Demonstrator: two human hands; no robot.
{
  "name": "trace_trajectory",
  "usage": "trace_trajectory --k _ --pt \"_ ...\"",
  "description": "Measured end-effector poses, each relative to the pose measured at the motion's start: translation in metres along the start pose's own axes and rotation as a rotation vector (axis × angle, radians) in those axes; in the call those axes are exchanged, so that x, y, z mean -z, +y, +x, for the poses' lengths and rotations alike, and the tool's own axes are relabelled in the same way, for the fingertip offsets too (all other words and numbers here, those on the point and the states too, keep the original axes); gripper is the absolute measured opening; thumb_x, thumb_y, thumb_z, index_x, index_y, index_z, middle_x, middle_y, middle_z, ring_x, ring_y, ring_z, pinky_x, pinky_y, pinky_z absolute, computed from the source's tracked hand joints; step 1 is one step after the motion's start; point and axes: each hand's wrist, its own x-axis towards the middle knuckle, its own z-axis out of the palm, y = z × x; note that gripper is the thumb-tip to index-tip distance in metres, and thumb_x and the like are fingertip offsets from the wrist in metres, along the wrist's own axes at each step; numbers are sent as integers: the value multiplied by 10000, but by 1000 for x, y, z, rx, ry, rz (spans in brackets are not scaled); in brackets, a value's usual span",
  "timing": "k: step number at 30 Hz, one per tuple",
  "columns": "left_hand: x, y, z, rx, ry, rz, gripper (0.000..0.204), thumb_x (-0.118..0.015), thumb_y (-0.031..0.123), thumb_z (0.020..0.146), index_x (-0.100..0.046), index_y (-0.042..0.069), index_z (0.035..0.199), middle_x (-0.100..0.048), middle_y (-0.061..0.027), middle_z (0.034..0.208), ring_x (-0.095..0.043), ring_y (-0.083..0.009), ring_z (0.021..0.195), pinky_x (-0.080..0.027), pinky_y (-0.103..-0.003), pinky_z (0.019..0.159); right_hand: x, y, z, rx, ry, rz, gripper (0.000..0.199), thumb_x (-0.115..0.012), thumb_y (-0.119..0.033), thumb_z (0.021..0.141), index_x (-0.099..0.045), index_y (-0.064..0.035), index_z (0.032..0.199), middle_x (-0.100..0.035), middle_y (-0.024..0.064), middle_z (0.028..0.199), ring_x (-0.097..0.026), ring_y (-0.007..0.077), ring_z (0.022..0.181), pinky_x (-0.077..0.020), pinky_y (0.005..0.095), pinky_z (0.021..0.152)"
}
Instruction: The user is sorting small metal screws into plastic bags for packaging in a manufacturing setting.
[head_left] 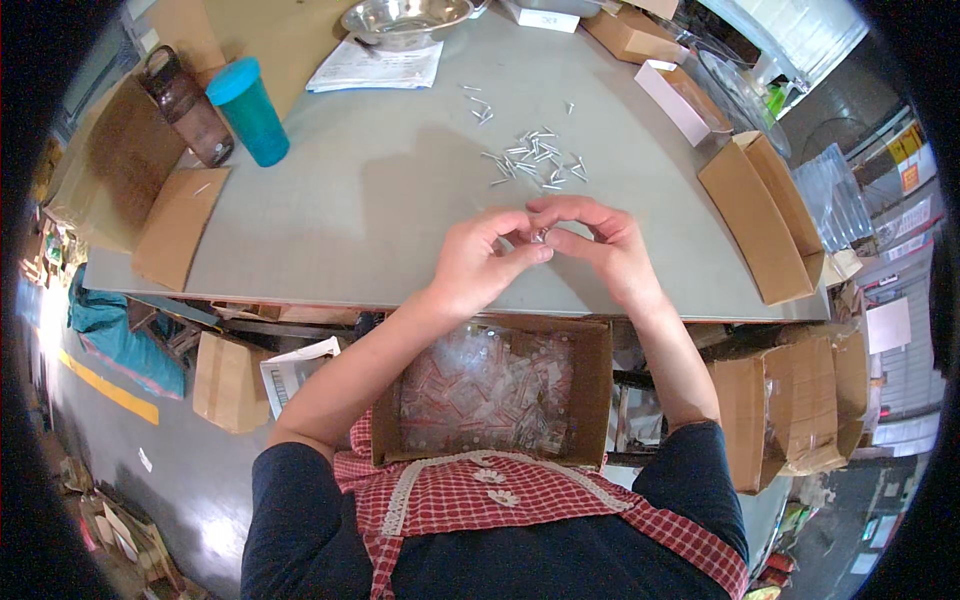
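Above the table's front edge, my left hand [478,256] and my right hand [608,245] meet with fingertips pinched together. Between them is a small shiny piece [540,236], partly clear or silvery; the fingers cover most of it, so its kind is not plain. Just beyond my hands, several loose silver metal pins [538,152] lie scattered on the grey tabletop [340,215]. Below my hands, against my red checked apron, an open cardboard box [605,400] holds many small clear plastic bags [480,390] with red marks.
A teal cup [250,110] and a brown bottle [190,107] stand at left beside an open carton [180,228]. Papers [375,68] and a steel bowl [405,20] lie at the back. Along the right edge sits a long cardboard box [760,215]; more cartons [790,405] stand below.
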Motion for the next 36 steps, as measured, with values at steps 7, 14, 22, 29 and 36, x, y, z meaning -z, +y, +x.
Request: trace_trajectory --k 7,14,22,29,36 --pt "0 2 -3 18 -27 -141 209 -784 147 919 -730 24 1079 -726 -33 1016 -678 -101 907 -539 -267 750 14 -14 -1 294 7 -459 183 -754 -21 839 -737 -60 1018 -693 85 1291 -572 274 1289 -427 424 1105" --pt "-3 -2 -11 -28 -73 -248 197 -746 134 949 -735 24 1112 -731 -39 1026 -664 -104 914 -533 -283 808 6 -16 -10 396 -3 -545 125 -743 -24 803 -657 -59 887 -699 104 1215 -585 345 1235 -459 466 1056" --pt "-4 11 -24 4 -137 -20 174 -685 151 998 -756 6 1065 -765 -57 960 -680 -91 839 -541 -267 756 14 -36 -17 475 6 -602 80 -667 0 805 -616 -38 853 -675 103 1275 -513 367 1317 -413 479 1103" --pt "0 3 -13 155 -121 -26 224 -668 163 1006 -726 31 1177 -768 -43 1054 -687 -101 941 -546 -276 781 38 -20 -12 475 227 -692 98 -666 2 788 -612 -46 855 -655 96 1293 -490 359 1333 -396 460 1104" --pt "-11 37 5 -157 -18 49 209 -709 126 963 -717 31 1149 -747 -27 1073 -665 -97 947 -526 -280 817 33 -14 -26 267 197 -373 49 -674 -30 877 -650 -17 917 -710 102 1092 -667 240 1079 -512 354 933"
